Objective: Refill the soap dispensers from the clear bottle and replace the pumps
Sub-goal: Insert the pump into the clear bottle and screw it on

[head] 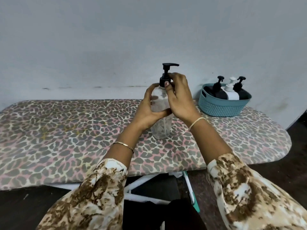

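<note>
The leopard-print ironing board point(66, 130) carries everything, and the step in hand looks like work on the supply bottle's own cap. I cannot tell whether it is being loosened for pouring or tightened afterwards. Well off to the right of the fingers sits a teal plastic basket point(221, 105). It holds three dispensers, a black one point(216, 93), a white one point(231, 94) and a second black one point(241, 93), all upright with pumps fitted. The clear bottle point(162, 128) stands upright on the board between both hands. The left hand point(149, 110) grips its upper body, with fingers point(150, 92) curled round the far side and the thumb across the front. The right hand point(179, 98) comes over from the right, its thumb and fingertips point(167, 85) pinching the black pump point(167, 70) at its screw collar, with the nozzle head standing free above them. If this is the opening step, the next move calls for a firm twist at the collar while the left hand keeps the bottle from turning, then lifting the dip tube straight out. I see no brand, label or writing on the bottle, the basket or the dispensers.
</note>
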`<action>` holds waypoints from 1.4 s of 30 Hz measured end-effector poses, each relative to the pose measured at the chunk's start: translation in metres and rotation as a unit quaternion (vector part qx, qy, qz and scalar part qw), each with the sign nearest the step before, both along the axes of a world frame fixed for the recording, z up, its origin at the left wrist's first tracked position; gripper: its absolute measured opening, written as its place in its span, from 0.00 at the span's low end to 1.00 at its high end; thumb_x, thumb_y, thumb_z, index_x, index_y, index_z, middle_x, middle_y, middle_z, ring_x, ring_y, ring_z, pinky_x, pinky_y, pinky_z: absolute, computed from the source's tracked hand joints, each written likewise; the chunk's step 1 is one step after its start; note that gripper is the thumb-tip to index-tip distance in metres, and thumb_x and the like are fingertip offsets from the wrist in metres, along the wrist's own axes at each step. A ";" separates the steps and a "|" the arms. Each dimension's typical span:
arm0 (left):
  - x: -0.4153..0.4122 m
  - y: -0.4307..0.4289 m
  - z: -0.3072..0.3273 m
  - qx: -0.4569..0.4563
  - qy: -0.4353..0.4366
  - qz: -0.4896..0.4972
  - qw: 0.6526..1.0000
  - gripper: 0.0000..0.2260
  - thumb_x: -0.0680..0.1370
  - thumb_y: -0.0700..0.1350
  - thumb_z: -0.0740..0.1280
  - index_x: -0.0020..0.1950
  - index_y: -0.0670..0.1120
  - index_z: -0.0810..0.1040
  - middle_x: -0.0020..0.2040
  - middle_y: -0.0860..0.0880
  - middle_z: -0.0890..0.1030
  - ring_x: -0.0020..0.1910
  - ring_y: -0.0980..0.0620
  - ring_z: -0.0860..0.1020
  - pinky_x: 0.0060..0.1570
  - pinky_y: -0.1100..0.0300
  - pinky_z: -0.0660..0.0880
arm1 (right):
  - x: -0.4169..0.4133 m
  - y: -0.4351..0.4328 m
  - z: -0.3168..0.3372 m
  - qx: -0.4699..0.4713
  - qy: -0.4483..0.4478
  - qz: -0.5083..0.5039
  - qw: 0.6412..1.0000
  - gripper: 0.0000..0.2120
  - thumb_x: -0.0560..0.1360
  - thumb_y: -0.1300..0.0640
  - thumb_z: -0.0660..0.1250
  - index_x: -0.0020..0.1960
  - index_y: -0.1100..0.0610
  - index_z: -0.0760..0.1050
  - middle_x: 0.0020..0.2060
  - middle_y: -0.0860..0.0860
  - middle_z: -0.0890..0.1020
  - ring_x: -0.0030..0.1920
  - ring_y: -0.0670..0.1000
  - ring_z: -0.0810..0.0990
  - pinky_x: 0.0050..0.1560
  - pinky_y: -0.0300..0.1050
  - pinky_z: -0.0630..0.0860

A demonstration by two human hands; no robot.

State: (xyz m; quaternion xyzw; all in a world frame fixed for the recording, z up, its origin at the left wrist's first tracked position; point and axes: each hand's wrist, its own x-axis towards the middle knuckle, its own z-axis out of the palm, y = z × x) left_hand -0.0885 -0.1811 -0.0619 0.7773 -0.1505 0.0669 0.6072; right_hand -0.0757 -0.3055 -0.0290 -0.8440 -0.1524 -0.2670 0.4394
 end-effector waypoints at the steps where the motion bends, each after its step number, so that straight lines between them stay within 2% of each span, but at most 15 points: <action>1: 0.000 0.001 -0.001 0.000 -0.004 0.002 1.000 0.39 0.67 0.48 0.79 0.68 0.67 0.58 0.63 0.48 0.70 0.64 0.50 0.71 0.62 0.47 0.74 | 0.000 0.000 0.000 0.023 -0.005 0.002 1.000 0.15 0.80 0.55 0.61 0.65 0.57 0.70 0.60 0.52 0.70 0.59 0.51 0.76 0.61 0.51 0.74; 3: 0.001 0.002 -0.002 0.011 -0.012 0.010 1.000 0.39 0.67 0.48 0.79 0.68 0.67 0.57 0.62 0.51 0.70 0.64 0.52 0.71 0.63 0.50 0.73 | 0.001 0.001 0.001 0.086 -0.002 -0.007 0.996 0.14 0.76 0.52 0.68 0.59 0.55 0.71 0.56 0.49 0.72 0.54 0.46 0.78 0.58 0.49 0.76; 5: 0.002 0.002 -0.003 0.017 -0.016 0.013 1.000 0.40 0.68 0.48 0.78 0.68 0.66 0.56 0.59 0.57 0.69 0.62 0.54 0.70 0.61 0.56 0.72 | 0.002 0.001 0.003 0.103 0.005 -0.024 0.994 0.16 0.73 0.50 0.72 0.56 0.52 0.70 0.54 0.47 0.73 0.52 0.43 0.78 0.55 0.47 0.77; 7: 0.004 0.003 -0.004 0.016 -0.022 0.017 0.999 0.40 0.68 0.48 0.78 0.68 0.66 0.55 0.57 0.59 0.69 0.61 0.56 0.70 0.60 0.59 0.72 | 0.001 -0.001 0.005 0.052 0.001 -0.013 0.999 0.19 0.74 0.47 0.70 0.59 0.52 0.70 0.56 0.46 0.72 0.52 0.41 0.77 0.54 0.45 0.77; 9: 0.004 0.004 -0.004 0.023 -0.032 0.021 0.999 0.39 0.67 0.48 0.78 0.67 0.67 0.56 0.59 0.57 0.70 0.61 0.58 0.72 0.59 0.60 0.73 | -0.002 -0.005 0.007 -0.048 -0.016 0.006 0.999 0.21 0.78 0.46 0.64 0.66 0.55 0.68 0.61 0.48 0.71 0.57 0.45 0.76 0.56 0.45 0.75; 12: 0.002 0.005 -0.004 0.018 -0.039 0.016 0.999 0.38 0.67 0.51 0.78 0.67 0.68 0.60 0.65 0.58 0.72 0.64 0.58 0.72 0.61 0.57 0.74 | -0.003 -0.014 0.010 -0.098 -0.022 0.032 0.994 0.19 0.81 0.51 0.58 0.70 0.59 0.67 0.65 0.52 0.70 0.61 0.48 0.74 0.60 0.46 0.74; 16: -0.002 0.002 0.002 0.024 -0.006 0.021 0.999 0.39 0.65 0.53 0.79 0.69 0.67 0.60 0.65 0.58 0.73 0.65 0.59 0.72 0.63 0.51 0.75 | -0.001 -0.017 0.016 -0.014 0.031 0.021 0.999 0.16 0.77 0.50 0.67 0.61 0.54 0.71 0.56 0.47 0.75 0.55 0.42 0.77 0.56 0.42 0.76; 19: -0.003 0.002 0.015 0.048 0.030 0.025 0.998 0.41 0.65 0.55 0.79 0.71 0.65 0.59 0.69 0.56 0.72 0.68 0.57 0.71 0.66 0.50 0.73 | 0.003 -0.013 0.024 0.019 0.070 -0.003 0.997 0.19 0.72 0.49 0.73 0.57 0.52 0.70 0.52 0.46 0.76 0.52 0.44 0.77 0.54 0.46 0.78; 22: -0.007 0.007 0.030 0.092 0.052 0.015 0.994 0.42 0.65 0.57 0.78 0.73 0.63 0.58 0.72 0.55 0.69 0.68 0.56 0.69 0.66 0.54 0.71 | 0.003 -0.016 0.031 -0.015 0.137 0.034 0.990 0.23 0.74 0.47 0.70 0.64 0.53 0.68 0.60 0.48 0.72 0.57 0.46 0.76 0.59 0.48 0.76; 24: -0.007 0.012 0.044 0.124 0.073 0.008 0.990 0.41 0.66 0.57 0.77 0.74 0.60 0.60 0.72 0.55 0.69 0.67 0.58 0.69 0.64 0.59 0.70 | 0.002 -0.021 0.037 -0.048 0.160 0.073 0.983 0.21 0.77 0.48 0.66 0.68 0.53 0.68 0.64 0.49 0.69 0.62 0.48 0.74 0.62 0.52 0.75; 26: -0.006 0.016 0.055 0.144 0.086 0.013 0.986 0.39 0.66 0.56 0.78 0.73 0.57 0.63 0.71 0.56 0.71 0.65 0.59 0.70 0.64 0.58 0.71 | -0.001 -0.023 0.042 -0.075 0.167 0.084 0.980 0.17 0.79 0.52 0.65 0.67 0.53 0.70 0.64 0.48 0.69 0.62 0.49 0.73 0.62 0.53 0.74; 29: -0.002 0.015 0.070 0.173 0.118 0.036 0.977 0.38 0.64 0.56 0.79 0.71 0.56 0.67 0.68 0.57 0.74 0.65 0.58 0.73 0.62 0.57 0.73 | 0.000 -0.020 0.056 -0.089 0.194 0.049 0.976 0.16 0.76 0.55 0.68 0.63 0.55 0.73 0.61 0.48 0.71 0.59 0.46 0.73 0.62 0.50 0.74; 32: 0.001 0.012 0.080 0.207 0.137 0.056 0.967 0.38 0.62 0.57 0.80 0.68 0.56 0.69 0.65 0.57 0.76 0.62 0.57 0.76 0.58 0.57 0.75 | 0.002 -0.016 0.064 -0.112 0.195 0.027 0.974 0.16 0.74 0.53 0.70 0.60 0.56 0.75 0.57 0.48 0.75 0.54 0.46 0.75 0.58 0.46 0.76; 36: 0.003 0.011 0.084 0.246 0.171 0.071 0.951 0.39 0.59 0.62 0.78 0.67 0.59 0.68 0.63 0.58 0.78 0.59 0.56 0.78 0.52 0.51 0.79 | 0.001 -0.014 0.068 -0.119 0.212 0.028 0.969 0.14 0.75 0.52 0.69 0.59 0.55 0.76 0.56 0.47 0.76 0.52 0.46 0.77 0.54 0.42 0.75; 42: 0.004 0.005 0.087 0.250 0.203 0.072 0.944 0.41 0.59 0.60 0.80 0.68 0.58 0.67 0.65 0.57 0.77 0.51 0.55 0.81 0.51 0.50 0.80 | 0.005 -0.027 0.069 -0.127 0.247 0.072 0.958 0.11 0.77 0.54 0.67 0.59 0.54 0.75 0.51 0.48 0.79 0.52 0.48 0.76 0.53 0.44 0.74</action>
